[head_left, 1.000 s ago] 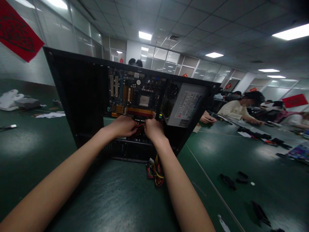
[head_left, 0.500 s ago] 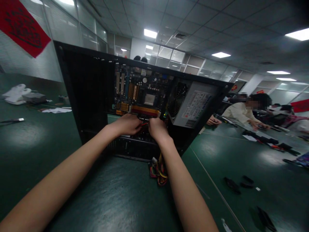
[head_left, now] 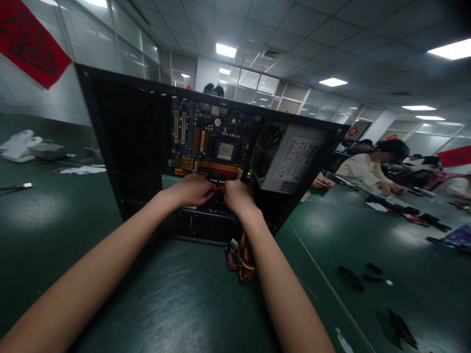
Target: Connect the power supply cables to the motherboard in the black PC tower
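Note:
A black computer case point(head_left: 121, 147) stands open in front of me. Inside it are a motherboard point(head_left: 211, 130) with a bare square chip and, at the right, a silver power supply point(head_left: 294, 157). My left hand point(head_left: 193, 190) is closed low in the case, just below the board's memory slots point(head_left: 221, 168). Close beside it my right hand point(head_left: 239, 196) is closed too, with dark and red wires point(head_left: 218, 189) between the two. What either hand's fingertips grip is hidden. A bundle of coloured cables point(head_left: 241, 260) hangs out beneath my right wrist onto the table.
The green table point(head_left: 154, 304) holds small black parts point(head_left: 351, 278) at the right. White bags point(head_left: 18, 145) and a grey box point(head_left: 47, 150) lie at the far left. A person in a pale top point(head_left: 356, 165) works at the table on the right.
The whole view has shifted slightly, with the case a little further left in the picture. Both hands stay at the same spot inside the case.

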The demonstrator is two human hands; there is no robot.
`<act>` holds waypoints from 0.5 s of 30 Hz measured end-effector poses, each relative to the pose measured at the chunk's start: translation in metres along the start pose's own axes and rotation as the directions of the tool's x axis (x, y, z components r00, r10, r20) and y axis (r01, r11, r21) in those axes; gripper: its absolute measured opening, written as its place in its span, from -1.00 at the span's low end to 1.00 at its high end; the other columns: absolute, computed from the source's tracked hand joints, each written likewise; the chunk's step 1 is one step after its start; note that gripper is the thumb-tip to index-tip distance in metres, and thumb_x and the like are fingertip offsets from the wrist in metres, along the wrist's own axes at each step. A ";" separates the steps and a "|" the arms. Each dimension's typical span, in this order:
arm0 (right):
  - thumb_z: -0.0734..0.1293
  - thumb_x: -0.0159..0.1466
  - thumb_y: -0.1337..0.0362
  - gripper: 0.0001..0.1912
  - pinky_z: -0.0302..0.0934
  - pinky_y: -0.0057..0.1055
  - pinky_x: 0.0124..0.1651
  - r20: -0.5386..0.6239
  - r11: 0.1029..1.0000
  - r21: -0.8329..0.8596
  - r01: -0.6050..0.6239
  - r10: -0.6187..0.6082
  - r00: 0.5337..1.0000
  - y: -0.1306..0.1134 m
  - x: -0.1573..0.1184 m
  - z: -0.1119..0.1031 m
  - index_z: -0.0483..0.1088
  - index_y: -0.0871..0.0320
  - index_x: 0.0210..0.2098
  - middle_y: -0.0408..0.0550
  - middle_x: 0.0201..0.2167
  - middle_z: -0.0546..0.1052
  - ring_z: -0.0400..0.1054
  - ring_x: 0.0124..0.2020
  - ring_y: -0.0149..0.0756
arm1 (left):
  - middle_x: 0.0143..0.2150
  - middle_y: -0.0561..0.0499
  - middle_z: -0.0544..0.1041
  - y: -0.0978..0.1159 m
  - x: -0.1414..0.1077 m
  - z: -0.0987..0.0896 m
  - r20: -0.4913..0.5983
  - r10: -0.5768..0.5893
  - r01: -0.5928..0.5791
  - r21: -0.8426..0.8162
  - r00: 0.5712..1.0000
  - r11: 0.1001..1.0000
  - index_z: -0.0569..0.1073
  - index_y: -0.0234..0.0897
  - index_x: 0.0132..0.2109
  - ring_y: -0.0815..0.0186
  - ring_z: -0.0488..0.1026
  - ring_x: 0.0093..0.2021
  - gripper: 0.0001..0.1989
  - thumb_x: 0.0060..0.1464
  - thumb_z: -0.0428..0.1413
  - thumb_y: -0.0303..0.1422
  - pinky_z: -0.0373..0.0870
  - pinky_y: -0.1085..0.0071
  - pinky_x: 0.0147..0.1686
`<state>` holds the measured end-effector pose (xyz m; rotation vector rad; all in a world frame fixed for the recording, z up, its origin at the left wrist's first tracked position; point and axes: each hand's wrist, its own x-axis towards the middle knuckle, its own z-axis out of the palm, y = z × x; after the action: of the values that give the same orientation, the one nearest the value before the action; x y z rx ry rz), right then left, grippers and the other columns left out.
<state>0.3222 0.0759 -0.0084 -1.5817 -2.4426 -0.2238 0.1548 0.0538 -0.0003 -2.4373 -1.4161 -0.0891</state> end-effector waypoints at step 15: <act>0.18 0.27 0.45 -0.71 0.33 -0.32 -0.15 0.017 1.000 -0.001 0.008 -0.008 1.000 -0.001 -0.003 -0.002 0.50 0.28 -0.14 0.28 -0.16 0.56 0.50 -0.12 -0.02 | -0.31 -0.12 0.57 -0.006 0.002 0.010 -0.046 0.054 -0.058 -0.099 0.998 0.993 0.54 -0.30 -0.17 0.18 0.52 -0.29 -0.70 0.24 -0.06 -0.28 0.33 0.35 -0.34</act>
<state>0.3230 0.0731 -0.0075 -1.5809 -2.4623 -0.2137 0.1502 0.0613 -0.0076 -2.5383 -1.3547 -0.2033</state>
